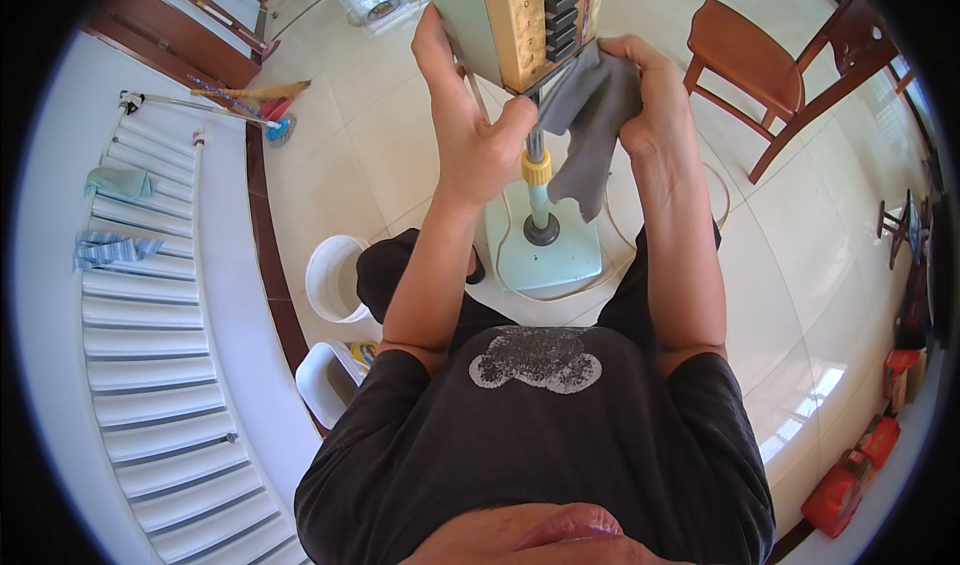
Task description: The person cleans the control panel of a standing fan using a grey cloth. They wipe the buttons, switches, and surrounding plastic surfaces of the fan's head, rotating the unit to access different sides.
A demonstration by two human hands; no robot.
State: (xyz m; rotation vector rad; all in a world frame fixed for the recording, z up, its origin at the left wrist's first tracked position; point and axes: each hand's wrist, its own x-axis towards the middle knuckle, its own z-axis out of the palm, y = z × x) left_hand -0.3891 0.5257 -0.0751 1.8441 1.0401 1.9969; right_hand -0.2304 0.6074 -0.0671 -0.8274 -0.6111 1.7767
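A floor-standing fan's control housing (469, 21) rises in front of me, pale green on the side with a tan panel (517, 32). Dark push buttons (561, 14) run down that panel beside printed numbers. My left hand (472, 126) grips the housing's left side and lower edge, thumb underneath. In my right hand (652, 89) is a grey cloth (592, 115), pinched against the lower right corner and hanging down. Below, a metal pole with a yellow collar (536, 169) stands on a pale green square base (551, 261). The housing's top is out of view.
A power cord (585, 291) loops around the base on the tiled floor. To the left are a white bucket (334, 280), a bin (326, 385) and a radiator (150, 340) with cloths. A wooden chair (750, 62) stands right; brooms (262, 100) lean at the upper left.
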